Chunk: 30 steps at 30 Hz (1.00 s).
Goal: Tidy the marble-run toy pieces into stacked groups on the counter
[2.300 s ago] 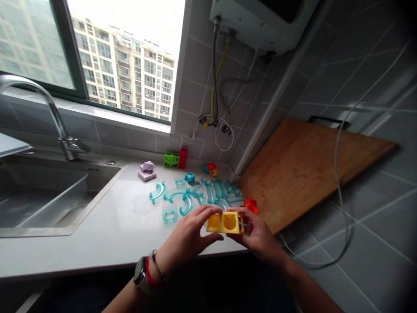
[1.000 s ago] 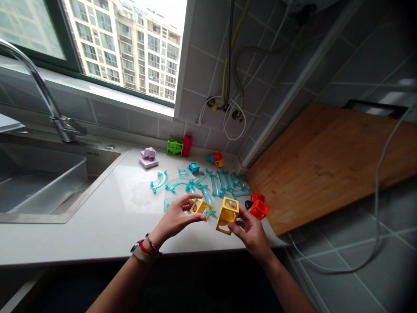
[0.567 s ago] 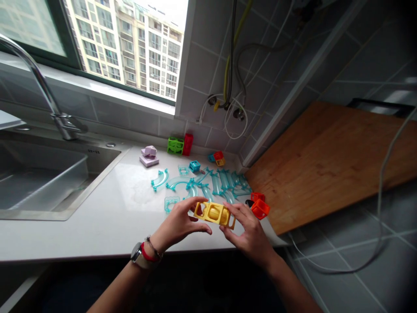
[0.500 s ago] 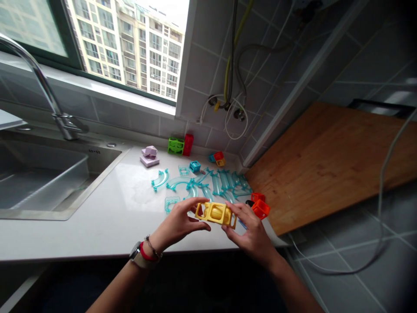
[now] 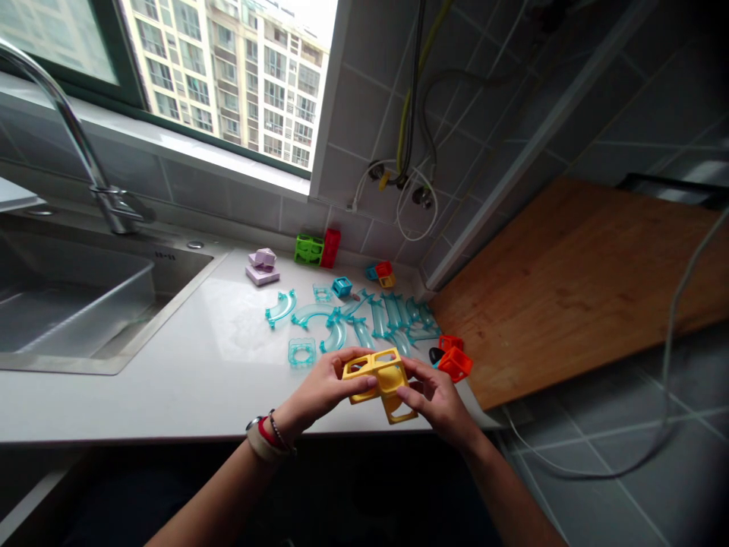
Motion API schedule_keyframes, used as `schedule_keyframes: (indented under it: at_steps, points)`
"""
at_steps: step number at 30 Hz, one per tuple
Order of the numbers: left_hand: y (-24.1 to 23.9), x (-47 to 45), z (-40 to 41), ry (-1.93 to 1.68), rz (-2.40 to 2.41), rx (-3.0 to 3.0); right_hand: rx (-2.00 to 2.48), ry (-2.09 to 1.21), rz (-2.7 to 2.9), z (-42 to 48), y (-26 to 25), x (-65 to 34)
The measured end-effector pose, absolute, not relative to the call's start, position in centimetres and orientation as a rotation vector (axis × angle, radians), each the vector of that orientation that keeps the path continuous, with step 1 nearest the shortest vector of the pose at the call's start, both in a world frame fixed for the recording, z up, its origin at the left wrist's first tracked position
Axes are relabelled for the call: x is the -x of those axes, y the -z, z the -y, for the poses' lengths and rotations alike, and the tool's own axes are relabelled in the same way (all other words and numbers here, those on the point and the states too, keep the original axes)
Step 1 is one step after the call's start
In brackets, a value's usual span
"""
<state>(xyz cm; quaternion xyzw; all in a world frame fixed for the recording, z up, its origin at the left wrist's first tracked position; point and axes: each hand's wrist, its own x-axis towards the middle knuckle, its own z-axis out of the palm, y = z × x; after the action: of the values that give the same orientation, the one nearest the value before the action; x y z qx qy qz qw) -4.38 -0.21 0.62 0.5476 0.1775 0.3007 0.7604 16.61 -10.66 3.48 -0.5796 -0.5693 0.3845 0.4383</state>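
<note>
Between my two hands, over the counter's front edge, is a yellow openwork toy block piece [image 5: 392, 380] made of joined cube frames. My left hand [image 5: 333, 377] pinches its left end, thumb across the near face. On the right end, my right hand [image 5: 433, 395] grips with thumb and fingers. Beyond them lie several clear teal track pieces [image 5: 316, 313], curved and straight. A square teal plate with a round hole [image 5: 301, 352] rests left of them. Orange cube frames [image 5: 456, 365] sit just past my right hand, with a small black thing [image 5: 436, 355] beside them.
A steel sink [image 5: 130, 346] with a clear plastic bin and a tap [image 5: 108, 197] is at left. Along the wall stand a green block [image 5: 309, 249], a red block [image 5: 331, 248] and lilac pieces [image 5: 263, 267]. A wooden board [image 5: 569, 281] leans at right.
The yellow piece has turned in my hands and now shows a stepped shape. My left thumb has closed onto it, where before it was apart. The view has shifted slightly.
</note>
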Motion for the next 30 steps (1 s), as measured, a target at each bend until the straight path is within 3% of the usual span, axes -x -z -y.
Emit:
schedule_keyframes:
  at_steps: [17, 25, 30]
  points:
    - [-0.5, 4.5, 0.1, -0.451, -0.217, -1.063, 1.527, -0.78, 1.774, 10.9, -6.1, -17.9]
    - [-0.5, 3.3, 2.1, -0.531, -0.156, -1.246, 1.524, -0.778, 1.992, 10.4, -7.4, -17.1]
    - [0.5, 2.4, 2.2, -0.608, -0.263, -1.156, 1.553, -0.551, 1.98, 8.9, -9.0, -17.2]
